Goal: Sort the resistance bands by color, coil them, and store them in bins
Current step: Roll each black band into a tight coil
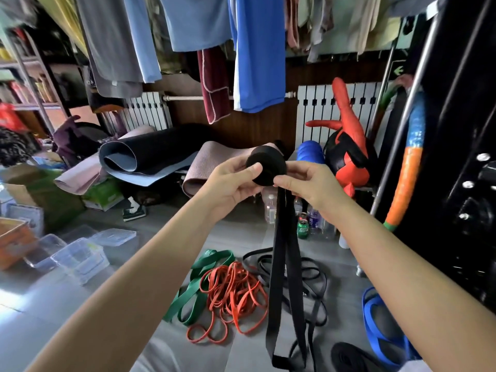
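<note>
Wide black elastic resistance band (268, 170), half coiled, sits centre frame between your hands: left hand (230, 183) clamps the roll, thumb on its face, right hand (308, 187) pinches where the loose tail (277, 264) drops straight down toward bottom centre. Roll downward, I'd say.

Grey floor (150, 221). Lying on it, a heap of green bands (193, 291) touching tangled red bands (233, 291), with black bands (314, 272) just right and a blue band (375, 323) far right. Clear bins (77, 256) at left, bottles (303, 224) farther back.
</note>
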Demonstrator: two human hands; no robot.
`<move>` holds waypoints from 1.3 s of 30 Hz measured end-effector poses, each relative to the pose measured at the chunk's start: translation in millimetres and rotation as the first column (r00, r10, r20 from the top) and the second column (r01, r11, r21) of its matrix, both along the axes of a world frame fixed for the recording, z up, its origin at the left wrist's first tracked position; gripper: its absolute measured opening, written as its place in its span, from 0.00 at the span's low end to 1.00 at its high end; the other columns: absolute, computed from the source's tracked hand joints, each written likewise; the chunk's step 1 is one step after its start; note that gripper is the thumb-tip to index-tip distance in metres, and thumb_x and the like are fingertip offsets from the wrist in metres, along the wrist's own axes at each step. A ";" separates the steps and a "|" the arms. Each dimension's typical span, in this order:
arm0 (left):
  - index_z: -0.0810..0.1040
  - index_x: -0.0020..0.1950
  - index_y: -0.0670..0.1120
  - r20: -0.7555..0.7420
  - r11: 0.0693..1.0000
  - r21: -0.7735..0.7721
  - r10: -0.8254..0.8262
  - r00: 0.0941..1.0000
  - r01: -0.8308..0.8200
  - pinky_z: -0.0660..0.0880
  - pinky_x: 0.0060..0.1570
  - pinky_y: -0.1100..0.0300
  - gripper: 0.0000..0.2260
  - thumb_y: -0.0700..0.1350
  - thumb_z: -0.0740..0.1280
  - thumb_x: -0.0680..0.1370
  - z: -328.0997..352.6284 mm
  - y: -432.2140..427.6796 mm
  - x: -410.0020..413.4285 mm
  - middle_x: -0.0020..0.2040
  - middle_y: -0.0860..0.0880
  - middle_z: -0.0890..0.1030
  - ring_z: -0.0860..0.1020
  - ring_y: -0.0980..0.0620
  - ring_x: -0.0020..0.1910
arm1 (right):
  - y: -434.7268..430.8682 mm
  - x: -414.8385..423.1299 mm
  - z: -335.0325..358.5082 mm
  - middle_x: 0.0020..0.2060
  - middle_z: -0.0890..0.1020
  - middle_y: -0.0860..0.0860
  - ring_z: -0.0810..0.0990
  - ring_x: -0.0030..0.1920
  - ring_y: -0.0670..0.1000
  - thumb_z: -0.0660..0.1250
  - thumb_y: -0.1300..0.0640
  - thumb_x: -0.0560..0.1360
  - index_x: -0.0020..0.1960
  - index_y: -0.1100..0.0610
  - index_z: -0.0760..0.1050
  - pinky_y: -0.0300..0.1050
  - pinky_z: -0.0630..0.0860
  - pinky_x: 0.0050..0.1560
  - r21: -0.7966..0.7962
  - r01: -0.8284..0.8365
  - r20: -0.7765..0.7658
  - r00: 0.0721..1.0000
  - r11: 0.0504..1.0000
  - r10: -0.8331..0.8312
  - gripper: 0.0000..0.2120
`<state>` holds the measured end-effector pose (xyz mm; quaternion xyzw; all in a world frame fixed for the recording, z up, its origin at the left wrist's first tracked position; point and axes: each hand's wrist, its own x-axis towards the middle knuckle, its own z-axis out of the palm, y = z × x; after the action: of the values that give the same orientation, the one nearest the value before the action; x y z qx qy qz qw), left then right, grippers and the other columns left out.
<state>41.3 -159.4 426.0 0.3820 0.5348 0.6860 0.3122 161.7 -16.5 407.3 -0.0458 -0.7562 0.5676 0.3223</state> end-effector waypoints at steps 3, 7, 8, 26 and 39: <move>0.73 0.63 0.39 0.050 0.999 -0.030 -0.011 0.999 0.013 0.76 0.54 0.52 0.14 0.39 0.64 0.78 -2.7 -1.7 2.2 0.51 0.41 0.79 0.80 0.45 0.46 | 2.1 -0.9 2.2 0.41 0.85 0.44 0.83 0.45 0.44 0.74 0.60 0.69 0.47 0.48 0.80 0.37 0.78 0.50 0.121 0.067 0.019 0.997 0.990 -0.069 0.10; 0.75 0.56 0.43 0.015 0.994 -0.105 -0.008 1.000 0.010 0.79 0.36 0.63 0.08 0.38 0.65 0.77 -13.4 -8.6 5.0 0.44 0.45 0.80 0.81 0.51 0.37 | 0.8 3.7 -8.7 0.41 0.83 0.44 0.81 0.41 0.39 0.73 0.64 0.70 0.48 0.55 0.79 0.35 0.77 0.50 0.132 0.005 0.122 0.992 0.991 -0.021 0.09; 0.74 0.56 0.43 0.017 0.994 -0.109 -0.015 1.000 0.017 0.78 0.35 0.64 0.08 0.38 0.65 0.77 -17.2 -10.3 5.2 0.44 0.45 0.80 0.81 0.51 0.37 | -0.3 5.3 -11.1 0.41 0.83 0.44 0.81 0.41 0.39 0.73 0.64 0.70 0.48 0.53 0.78 0.36 0.77 0.51 0.140 -0.012 0.138 0.990 0.990 -0.008 0.10; 0.76 0.60 0.48 -0.895 0.830 -0.407 -0.281 0.345 -0.380 0.74 0.53 0.54 0.18 0.45 0.73 0.71 -35.0 -14.9 20.2 0.53 0.50 0.80 0.77 0.49 0.52 | -10.9 15.5 -67.9 0.41 0.84 0.45 0.82 0.43 0.45 0.75 0.55 0.65 0.47 0.47 0.80 0.47 0.79 0.49 0.287 -0.071 0.322 0.946 0.955 -0.027 0.12; 0.78 0.55 0.47 -0.191 0.974 -0.170 0.118 0.974 -0.151 0.79 0.51 0.57 0.15 0.32 0.69 0.73 -76.3 -22.1 30.9 0.50 0.47 0.82 0.81 0.52 0.50 | -16.5 30.0 -81.5 0.44 0.85 0.40 0.82 0.49 0.41 0.73 0.66 0.68 0.47 0.43 0.80 0.31 0.75 0.48 -0.084 -0.049 0.102 0.993 0.995 0.058 0.18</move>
<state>72.2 -181.5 349.7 0.3745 0.6466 0.6161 0.2492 191.7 -33.0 325.8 -0.0681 -0.7494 0.6030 0.2649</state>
